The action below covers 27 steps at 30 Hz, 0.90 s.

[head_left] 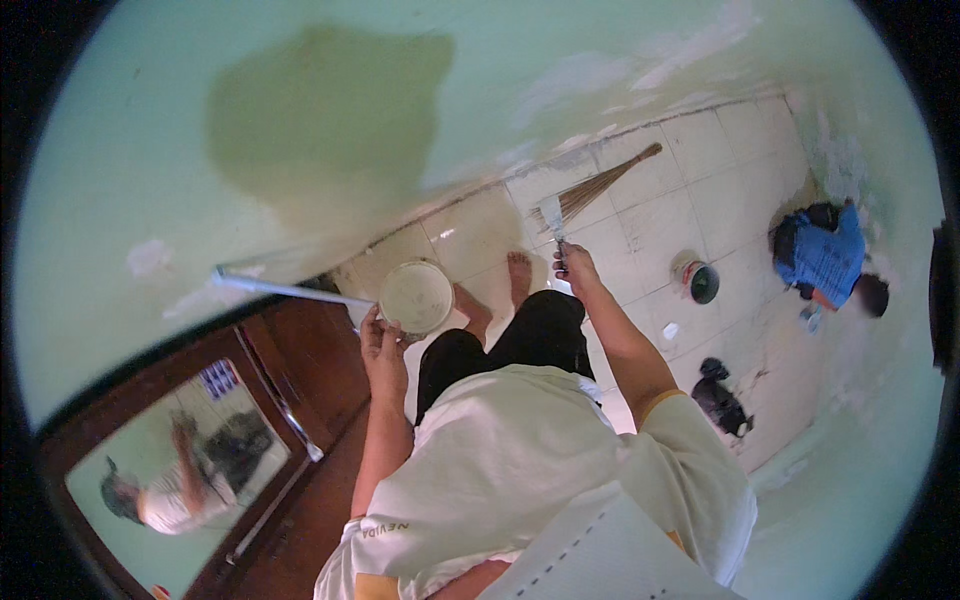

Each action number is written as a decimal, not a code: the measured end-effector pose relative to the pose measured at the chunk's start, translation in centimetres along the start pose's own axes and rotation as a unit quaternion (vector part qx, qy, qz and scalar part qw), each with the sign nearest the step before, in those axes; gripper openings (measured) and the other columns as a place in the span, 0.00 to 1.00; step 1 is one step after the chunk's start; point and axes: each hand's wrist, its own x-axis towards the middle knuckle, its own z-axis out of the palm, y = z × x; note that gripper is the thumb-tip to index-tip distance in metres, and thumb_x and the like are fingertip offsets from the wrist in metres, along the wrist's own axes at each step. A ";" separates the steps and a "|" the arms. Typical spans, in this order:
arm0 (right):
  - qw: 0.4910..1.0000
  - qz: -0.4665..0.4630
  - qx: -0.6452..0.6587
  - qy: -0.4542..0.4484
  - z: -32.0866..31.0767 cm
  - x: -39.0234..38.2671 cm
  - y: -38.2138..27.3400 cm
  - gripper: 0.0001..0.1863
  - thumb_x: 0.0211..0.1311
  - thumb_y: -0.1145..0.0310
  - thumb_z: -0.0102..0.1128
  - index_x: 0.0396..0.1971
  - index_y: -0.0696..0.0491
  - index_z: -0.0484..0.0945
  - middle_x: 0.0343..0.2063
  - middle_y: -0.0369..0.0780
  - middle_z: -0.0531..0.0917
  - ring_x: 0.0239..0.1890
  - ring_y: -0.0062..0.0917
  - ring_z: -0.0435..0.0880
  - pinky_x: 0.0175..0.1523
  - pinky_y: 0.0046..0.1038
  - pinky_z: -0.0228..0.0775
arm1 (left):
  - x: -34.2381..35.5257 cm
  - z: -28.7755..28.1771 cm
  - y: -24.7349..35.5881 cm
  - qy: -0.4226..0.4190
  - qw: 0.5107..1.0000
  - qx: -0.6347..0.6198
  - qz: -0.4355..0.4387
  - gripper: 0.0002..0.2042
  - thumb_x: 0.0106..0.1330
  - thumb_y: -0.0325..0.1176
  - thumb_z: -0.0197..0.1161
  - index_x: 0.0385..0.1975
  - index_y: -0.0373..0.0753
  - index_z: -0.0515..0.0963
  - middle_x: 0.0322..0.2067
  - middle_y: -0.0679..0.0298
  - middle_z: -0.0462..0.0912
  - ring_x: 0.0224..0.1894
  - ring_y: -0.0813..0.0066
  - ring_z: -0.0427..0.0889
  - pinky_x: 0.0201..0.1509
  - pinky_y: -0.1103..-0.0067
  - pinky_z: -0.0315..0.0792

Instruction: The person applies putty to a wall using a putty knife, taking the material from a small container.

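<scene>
My left hand (384, 348) has curled fingers around the near end of a long pale-blue bar (285, 289), which slants left toward the wall. Close by those fingertips is the rim of a round, off-white tub (416, 298); whether the hand also touches it, I cannot tell. My right hand (574, 266), held out in front, is closed on the dark handle of a putty knife (554, 218). Its flat pale blade points toward the wall. Just beyond the blade, a stick broom (608, 184) lies on the tiled floor.
Green wall (520, 90) with whitish patches runs along the far side. A dark wood cabinet with a mirror (180, 460) stands at left. Rightward are an open bucket (700, 281), a black bag (721, 400), a white scrap (670, 329) and a crouching person in blue (822, 248).
</scene>
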 end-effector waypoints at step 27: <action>0.479 -0.489 -0.728 0.022 -13.5 -8.8 -13.8 0.18 0.67 0.53 0.55 0.43 0.53 0.72 0.30 0.52 0.84 0.36 0.51 0.83 0.40 0.48 0.74 | -24.8 -7.8 -20.2 0.284 0.911 -0.287 0.087 0.25 0.66 0.24 0.57 0.63 0.35 0.60 0.42 0.61 0.72 0.47 0.71 0.75 0.47 0.67 0.82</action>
